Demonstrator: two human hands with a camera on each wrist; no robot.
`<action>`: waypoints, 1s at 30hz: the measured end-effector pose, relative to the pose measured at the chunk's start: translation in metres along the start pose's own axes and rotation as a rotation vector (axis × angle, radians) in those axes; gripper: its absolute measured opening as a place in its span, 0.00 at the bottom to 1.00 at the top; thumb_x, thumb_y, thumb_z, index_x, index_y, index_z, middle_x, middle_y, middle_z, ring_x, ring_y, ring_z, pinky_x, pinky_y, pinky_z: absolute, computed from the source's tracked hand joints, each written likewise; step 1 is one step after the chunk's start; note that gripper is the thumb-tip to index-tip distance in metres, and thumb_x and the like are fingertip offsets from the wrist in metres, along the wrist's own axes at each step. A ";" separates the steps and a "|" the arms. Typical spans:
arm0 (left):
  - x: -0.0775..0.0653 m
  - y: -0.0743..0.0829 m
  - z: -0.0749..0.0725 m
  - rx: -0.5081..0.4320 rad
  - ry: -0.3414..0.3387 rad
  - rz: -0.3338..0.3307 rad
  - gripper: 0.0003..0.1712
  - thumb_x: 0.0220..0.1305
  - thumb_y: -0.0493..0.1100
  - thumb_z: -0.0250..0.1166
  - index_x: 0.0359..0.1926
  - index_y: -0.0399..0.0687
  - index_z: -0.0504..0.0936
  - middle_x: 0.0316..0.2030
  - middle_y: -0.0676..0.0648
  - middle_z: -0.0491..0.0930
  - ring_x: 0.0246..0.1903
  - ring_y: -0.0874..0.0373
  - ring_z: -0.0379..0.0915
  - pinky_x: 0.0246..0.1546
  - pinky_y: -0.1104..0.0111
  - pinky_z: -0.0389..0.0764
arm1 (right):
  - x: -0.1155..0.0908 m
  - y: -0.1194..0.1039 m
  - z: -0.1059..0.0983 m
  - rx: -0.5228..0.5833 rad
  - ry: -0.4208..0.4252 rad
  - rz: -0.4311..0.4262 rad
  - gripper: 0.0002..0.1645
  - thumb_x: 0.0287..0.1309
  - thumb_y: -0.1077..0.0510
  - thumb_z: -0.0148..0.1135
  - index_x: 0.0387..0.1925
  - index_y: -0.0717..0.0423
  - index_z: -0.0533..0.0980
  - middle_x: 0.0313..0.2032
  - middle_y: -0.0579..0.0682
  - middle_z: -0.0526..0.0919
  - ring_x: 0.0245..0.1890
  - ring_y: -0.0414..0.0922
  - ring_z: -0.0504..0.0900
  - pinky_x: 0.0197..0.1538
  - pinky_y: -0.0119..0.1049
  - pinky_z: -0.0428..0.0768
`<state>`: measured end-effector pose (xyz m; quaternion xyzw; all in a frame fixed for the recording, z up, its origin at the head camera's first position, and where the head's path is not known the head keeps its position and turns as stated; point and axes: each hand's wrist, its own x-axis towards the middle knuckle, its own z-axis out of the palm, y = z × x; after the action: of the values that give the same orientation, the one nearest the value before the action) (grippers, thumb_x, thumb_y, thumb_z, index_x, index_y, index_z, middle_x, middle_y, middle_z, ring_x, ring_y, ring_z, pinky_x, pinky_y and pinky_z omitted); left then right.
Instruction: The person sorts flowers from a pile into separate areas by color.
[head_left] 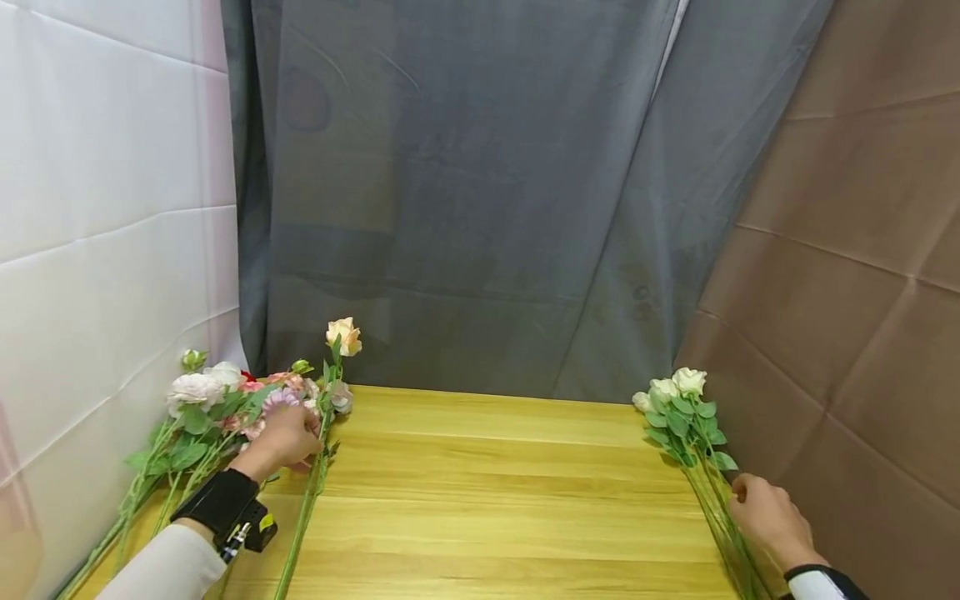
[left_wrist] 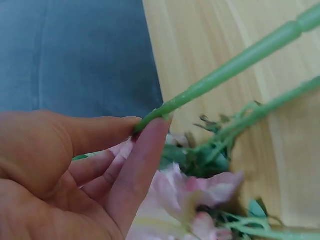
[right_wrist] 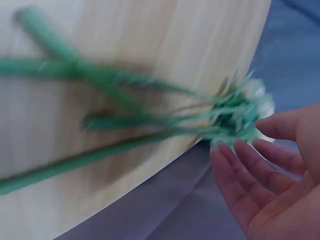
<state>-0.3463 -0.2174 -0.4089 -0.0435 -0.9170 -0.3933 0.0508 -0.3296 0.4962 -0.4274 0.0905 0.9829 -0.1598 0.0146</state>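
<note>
My left hand (head_left: 281,439) pinches a green flower stem (left_wrist: 210,82) between thumb and index finger. In the head view that stem runs up to a peach rose (head_left: 343,337), which rises above the other flowers at the table's left. Beneath the hand lie pink and white flowers (left_wrist: 175,195) with leafy stems. My right hand (head_left: 771,518) hovers beside the stems of a bunch of white roses (head_left: 677,388) at the right side. Its fingers (right_wrist: 255,172) are loosely spread and hold nothing; the rose stems (right_wrist: 95,157) look blurred in the right wrist view.
Left of the hand, a pile of mixed flowers (head_left: 197,392) lies against a white curtain (head_left: 112,208). A grey curtain (head_left: 465,192) closes the back of the wooden table (head_left: 510,492). Brown cloth (head_left: 847,333) hangs along the right edge, close to my right hand.
</note>
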 end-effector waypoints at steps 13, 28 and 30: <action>0.007 0.046 0.019 -0.122 -0.053 0.063 0.10 0.54 0.24 0.60 0.23 0.38 0.71 0.18 0.45 0.72 0.18 0.54 0.78 0.22 0.60 0.86 | -0.019 -0.127 0.030 0.028 0.214 -0.306 0.13 0.63 0.60 0.63 0.48 0.60 0.81 0.38 0.51 0.86 0.36 0.49 0.84 0.31 0.45 0.80; 0.016 0.067 0.077 -0.286 -0.048 0.121 0.14 0.58 0.21 0.60 0.24 0.38 0.69 0.17 0.48 0.67 0.17 0.54 0.75 0.21 0.58 0.86 | -0.045 -0.247 0.079 0.503 -0.045 -0.555 0.13 0.67 0.63 0.64 0.50 0.66 0.78 0.38 0.54 0.82 0.38 0.56 0.85 0.32 0.41 0.86; 0.018 0.075 0.087 -0.301 -0.043 0.124 0.13 0.59 0.21 0.61 0.25 0.37 0.70 0.19 0.47 0.69 0.18 0.55 0.75 0.21 0.59 0.85 | -0.047 -0.257 0.086 0.559 -0.135 -0.576 0.16 0.68 0.62 0.63 0.53 0.69 0.77 0.39 0.56 0.82 0.40 0.59 0.85 0.34 0.45 0.87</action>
<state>-0.3601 -0.1025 -0.4125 -0.1158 -0.8441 -0.5214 0.0482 -0.3299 0.2217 -0.4258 -0.1986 0.8836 -0.4239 0.0088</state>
